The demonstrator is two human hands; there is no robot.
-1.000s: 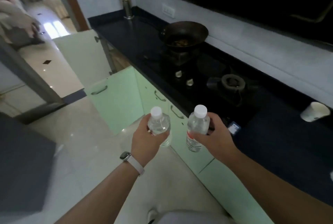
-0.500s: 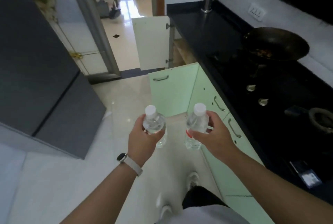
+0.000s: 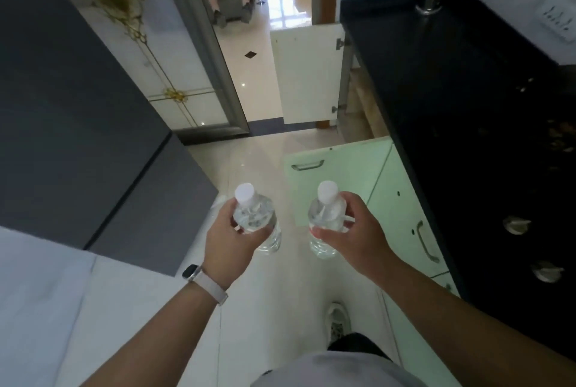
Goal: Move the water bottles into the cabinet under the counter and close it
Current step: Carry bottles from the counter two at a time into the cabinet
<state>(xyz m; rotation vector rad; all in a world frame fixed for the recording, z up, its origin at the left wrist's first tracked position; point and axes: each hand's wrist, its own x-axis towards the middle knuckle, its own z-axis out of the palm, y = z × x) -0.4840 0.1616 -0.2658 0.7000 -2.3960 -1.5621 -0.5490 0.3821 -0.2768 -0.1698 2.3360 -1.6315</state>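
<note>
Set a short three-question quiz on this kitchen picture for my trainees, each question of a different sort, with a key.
1. True or false: the right hand grips a capped water bottle.
2. Which wrist wears the smartwatch? A left; B right; C neither.
3. Fill in: the green cabinet door under the black counter stands ____.
Key: 1 true; 2 A; 3 open.
</note>
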